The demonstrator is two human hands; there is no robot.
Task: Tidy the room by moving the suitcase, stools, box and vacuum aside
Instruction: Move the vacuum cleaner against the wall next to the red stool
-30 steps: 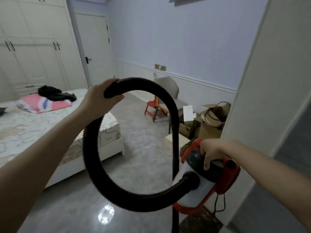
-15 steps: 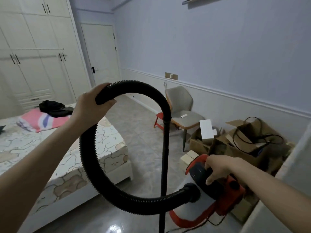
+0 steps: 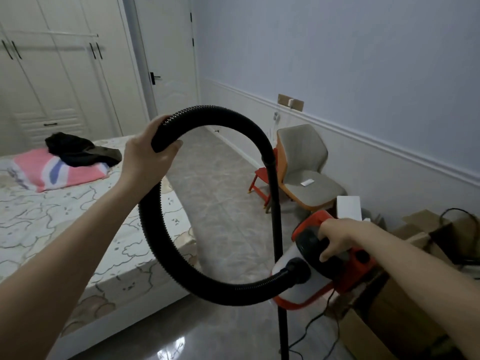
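Left hand: my left hand (image 3: 145, 157) wraps round the black hose (image 3: 155, 240) near the top of its loop, held up in front of me.
Right hand: my right hand (image 3: 335, 237) grips the top of the vacuum (image 3: 306, 276); its fingers curl out of sight over the dark housing.
Vacuum: red-and-white body held above the floor, low right, beside the cardboard boxes (image 3: 415, 294).
Wand: the rigid black tube (image 3: 276, 219) drops past the frame's bottom edge; its end is cut off.
Stool: a red stool (image 3: 261, 181) stands partly hidden behind the tube and the grey chair (image 3: 304, 167).
Cord: a thin cable (image 3: 309, 331) trails on the tiles, its far end lost from view.
Bed: the bed (image 3: 78, 242) lies left, cropped by the frame.
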